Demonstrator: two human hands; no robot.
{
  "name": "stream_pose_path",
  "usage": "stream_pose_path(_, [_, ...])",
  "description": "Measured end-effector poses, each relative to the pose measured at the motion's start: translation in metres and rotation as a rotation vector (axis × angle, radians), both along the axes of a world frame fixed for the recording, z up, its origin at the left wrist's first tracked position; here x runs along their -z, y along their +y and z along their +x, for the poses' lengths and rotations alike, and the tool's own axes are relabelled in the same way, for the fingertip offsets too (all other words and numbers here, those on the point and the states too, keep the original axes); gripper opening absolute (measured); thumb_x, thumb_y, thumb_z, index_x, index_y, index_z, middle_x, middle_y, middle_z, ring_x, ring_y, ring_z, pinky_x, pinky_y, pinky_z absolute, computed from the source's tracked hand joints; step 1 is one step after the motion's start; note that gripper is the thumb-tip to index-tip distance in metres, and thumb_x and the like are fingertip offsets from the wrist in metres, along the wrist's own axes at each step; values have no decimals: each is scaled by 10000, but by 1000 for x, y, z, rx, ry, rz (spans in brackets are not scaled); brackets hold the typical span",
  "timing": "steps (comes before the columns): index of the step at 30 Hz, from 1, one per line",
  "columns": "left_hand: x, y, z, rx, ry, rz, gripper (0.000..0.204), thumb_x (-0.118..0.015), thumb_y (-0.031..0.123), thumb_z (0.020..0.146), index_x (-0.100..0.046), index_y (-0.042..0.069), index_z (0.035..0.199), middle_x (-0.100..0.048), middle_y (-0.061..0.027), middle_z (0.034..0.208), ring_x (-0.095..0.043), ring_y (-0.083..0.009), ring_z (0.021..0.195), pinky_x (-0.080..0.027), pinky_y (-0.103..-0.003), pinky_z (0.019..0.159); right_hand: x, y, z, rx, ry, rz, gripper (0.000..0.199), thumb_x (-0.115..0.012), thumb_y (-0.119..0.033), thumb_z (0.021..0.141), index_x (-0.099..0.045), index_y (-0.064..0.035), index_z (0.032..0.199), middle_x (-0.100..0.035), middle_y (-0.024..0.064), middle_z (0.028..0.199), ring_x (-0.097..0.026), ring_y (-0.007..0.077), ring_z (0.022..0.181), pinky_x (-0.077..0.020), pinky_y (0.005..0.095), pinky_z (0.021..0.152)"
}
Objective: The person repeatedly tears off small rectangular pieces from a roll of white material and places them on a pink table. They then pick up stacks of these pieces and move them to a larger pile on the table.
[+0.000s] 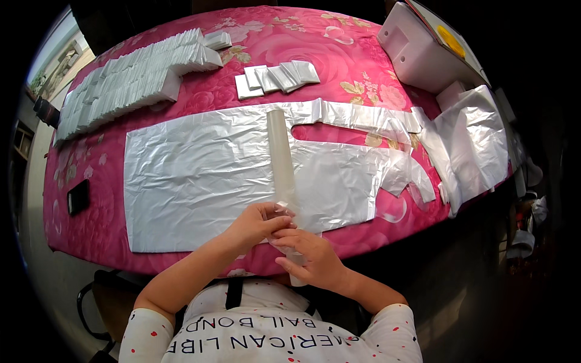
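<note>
Plastic sheet (200,175) lies flat near table edge; left hand (257,222) and right hand (308,257) pinch its folded strip (281,151).

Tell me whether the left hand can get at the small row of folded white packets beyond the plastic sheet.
Probably yes, with a stretch. The left hand pinches the rolled strip at the near edge; the folded packets lie beyond the flat plastic sheet, nothing upright between, though it must let go first.

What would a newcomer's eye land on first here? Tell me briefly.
The wide silvery plastic sheet spread flat across the pink floral tablecloth, with a pale folded strip laid down its middle. At the near edge, the left hand and right hand pinch that strip's end. Rows of folded white packets line the far left.
</note>
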State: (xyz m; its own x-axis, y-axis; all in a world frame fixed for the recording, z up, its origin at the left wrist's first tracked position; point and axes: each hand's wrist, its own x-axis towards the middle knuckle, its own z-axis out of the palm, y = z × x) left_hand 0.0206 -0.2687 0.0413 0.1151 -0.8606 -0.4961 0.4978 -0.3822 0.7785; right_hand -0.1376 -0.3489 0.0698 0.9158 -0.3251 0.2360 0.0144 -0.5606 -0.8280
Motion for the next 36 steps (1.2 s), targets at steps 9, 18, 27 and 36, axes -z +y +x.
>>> stream_pose_path(9, [1,140,157,-71,-315,318,157,-623,104,802,-606,30,940,-661,-68,822,-630,-134,727,-464,-237,636,-7,9,-29,147,814,-92,467,-718,-447,689,-578,-23,828,-629,114,723,-622,260,662,-482,328,585])
stream_pose_path(18, [-5,155,186,-59,-554,382,150,-617,59,766,-597,4,904,-655,-75,812,-601,-119,686,-464,-244,639,19,10,-38,179,770,191,456,-655,-409,721,-615,21,867,-622,160,694,-621,304,648,-487,365,613])
stream_pose_path(27, [-21,75,101,-161,-1639,-167,371,-562,-21,745,-530,17,1113,-538,-126,1167,-507,-320,1074,-416,-371,905,12,10,-38,158,812,196,430,-652,-392,727,-626,10,878,-621,167,697,-616,310,649,-479,371,612])
stream_pose_path(36, [52,-15,13,28,-1541,-293,573,-469,155,832,-296,-67,1332,-277,-232,1404,-248,-349,1320,-173,-431,1093,10,8,-38,110,890,200,407,-671,-353,746,-636,15,915,-648,147,742,-636,232,651,-490,309,619])
